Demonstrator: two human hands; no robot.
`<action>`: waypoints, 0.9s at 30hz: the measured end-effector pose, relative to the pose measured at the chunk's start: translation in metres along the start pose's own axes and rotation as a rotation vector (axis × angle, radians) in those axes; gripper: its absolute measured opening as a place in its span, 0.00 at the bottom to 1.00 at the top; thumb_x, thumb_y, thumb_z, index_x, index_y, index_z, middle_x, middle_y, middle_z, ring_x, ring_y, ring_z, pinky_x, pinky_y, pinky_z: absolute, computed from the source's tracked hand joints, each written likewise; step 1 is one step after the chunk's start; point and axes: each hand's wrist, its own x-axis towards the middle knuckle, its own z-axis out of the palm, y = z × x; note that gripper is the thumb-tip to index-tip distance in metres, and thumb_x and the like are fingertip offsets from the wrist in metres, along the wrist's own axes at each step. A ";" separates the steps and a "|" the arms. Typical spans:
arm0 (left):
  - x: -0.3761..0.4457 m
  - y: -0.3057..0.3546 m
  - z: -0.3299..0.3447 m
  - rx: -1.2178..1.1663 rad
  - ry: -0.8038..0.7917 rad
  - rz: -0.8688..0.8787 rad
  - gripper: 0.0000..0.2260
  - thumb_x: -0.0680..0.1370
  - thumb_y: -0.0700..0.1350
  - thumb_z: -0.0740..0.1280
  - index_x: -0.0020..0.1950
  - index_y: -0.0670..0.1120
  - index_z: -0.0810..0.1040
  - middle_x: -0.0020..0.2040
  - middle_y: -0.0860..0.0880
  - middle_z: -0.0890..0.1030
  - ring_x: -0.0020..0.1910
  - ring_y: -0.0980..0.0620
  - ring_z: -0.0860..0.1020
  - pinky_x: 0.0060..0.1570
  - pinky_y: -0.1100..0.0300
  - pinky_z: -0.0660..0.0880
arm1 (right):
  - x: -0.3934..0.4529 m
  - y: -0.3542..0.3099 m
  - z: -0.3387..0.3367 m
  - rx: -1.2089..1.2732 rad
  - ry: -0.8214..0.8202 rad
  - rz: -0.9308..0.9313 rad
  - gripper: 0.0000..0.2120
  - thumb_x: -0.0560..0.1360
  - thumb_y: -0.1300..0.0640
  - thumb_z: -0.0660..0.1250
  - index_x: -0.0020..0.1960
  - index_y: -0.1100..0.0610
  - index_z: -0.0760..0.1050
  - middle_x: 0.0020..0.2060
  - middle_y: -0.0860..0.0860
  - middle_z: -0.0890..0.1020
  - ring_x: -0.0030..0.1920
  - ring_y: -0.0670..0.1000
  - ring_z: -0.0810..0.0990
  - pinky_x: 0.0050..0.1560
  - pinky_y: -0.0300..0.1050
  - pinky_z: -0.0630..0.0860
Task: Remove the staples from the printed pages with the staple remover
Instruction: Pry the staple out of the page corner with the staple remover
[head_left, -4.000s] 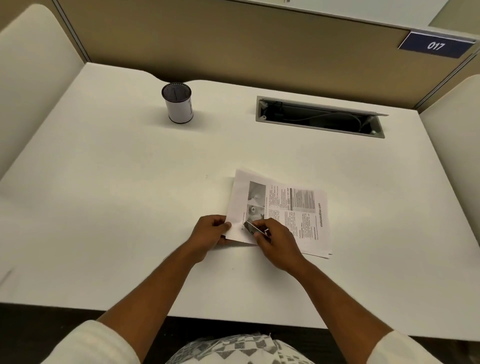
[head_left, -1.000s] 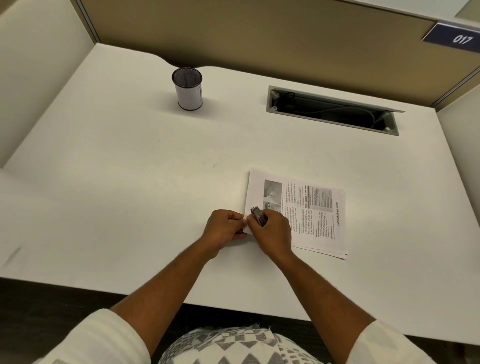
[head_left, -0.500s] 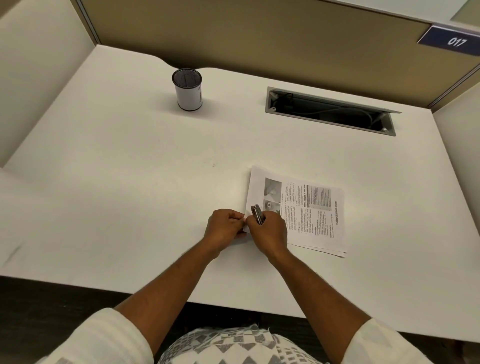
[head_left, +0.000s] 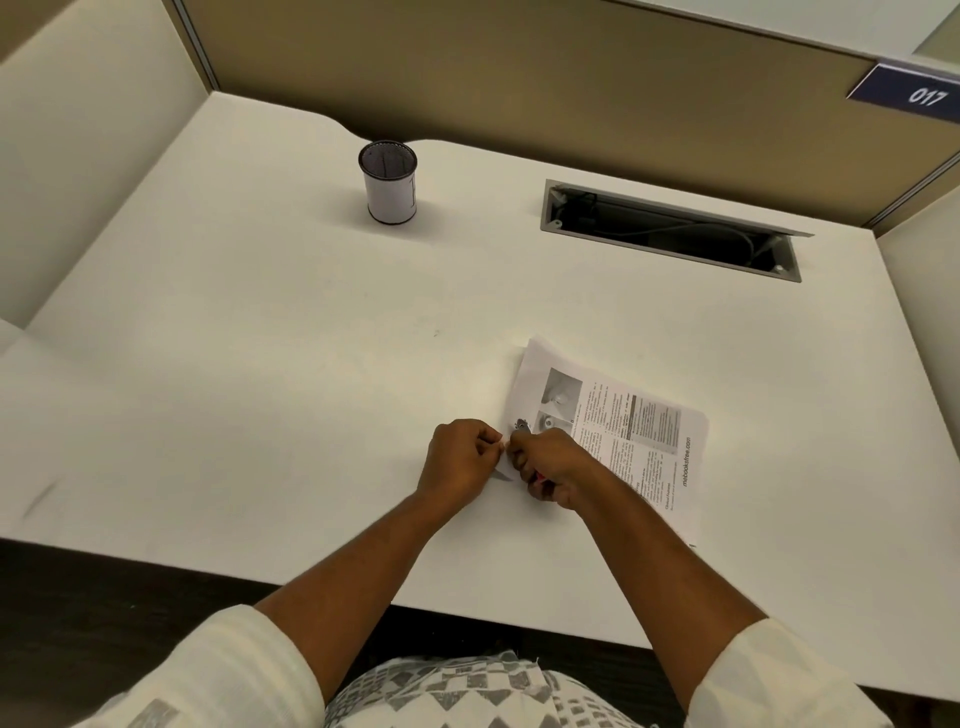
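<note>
Compared with the frame half a second earlier, the printed pages (head_left: 618, 436) are seen to have been turned slightly, their far corner now pointing further up the desk (head_left: 260, 338). The staple remover (head_left: 521, 426) is now shown less fully: only its metal tip is exposed above the knuckles, where more of its length had been visible before. The two hands have been kept together at the near left corner of the pages.

The left hand (head_left: 460, 460) is curled, with thumb and forefinger pressed together on the edge of the paper corner, which is lifted a little off the desk. The right hand (head_left: 550, 467) is closed in a fist around the staple remover, and a small red part is glimpsed under the fingers. The tip is touching the top sheet just beside the left fingertips. The staple itself cannot be made out.

The pages are thin white sheets, printed with dense black text and two grey photographs. The desk surface is smooth, matt and off-white. A cylindrical cup (head_left: 388, 182), white-walled with a dark mesh inside, is stood well apart at the far left. A rectangular grey-framed cable slot (head_left: 670, 228) is set into the desk at the far right. A blue number plate (head_left: 906, 93) marked 017 is fixed to the tan partition.
</note>
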 end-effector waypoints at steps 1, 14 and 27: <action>-0.001 0.001 0.000 0.011 0.006 0.005 0.06 0.76 0.43 0.72 0.50 0.44 0.86 0.43 0.49 0.87 0.40 0.55 0.83 0.43 0.63 0.79 | 0.000 -0.001 -0.001 -0.012 -0.005 0.003 0.11 0.77 0.58 0.64 0.35 0.58 0.74 0.27 0.52 0.71 0.25 0.47 0.63 0.26 0.36 0.58; 0.002 -0.005 -0.003 -0.053 0.009 -0.080 0.04 0.76 0.42 0.72 0.48 0.42 0.84 0.38 0.45 0.86 0.36 0.48 0.85 0.45 0.51 0.83 | 0.005 -0.009 -0.012 -0.061 -0.157 0.103 0.13 0.77 0.59 0.66 0.34 0.55 0.71 0.23 0.48 0.73 0.21 0.44 0.66 0.24 0.35 0.60; 0.004 -0.011 -0.016 -0.500 -0.209 -0.472 0.04 0.72 0.35 0.74 0.45 0.36 0.83 0.38 0.40 0.84 0.36 0.40 0.87 0.37 0.51 0.84 | 0.035 -0.051 0.027 -0.044 0.112 -0.358 0.12 0.75 0.53 0.71 0.37 0.55 0.72 0.33 0.55 0.73 0.32 0.52 0.70 0.36 0.48 0.66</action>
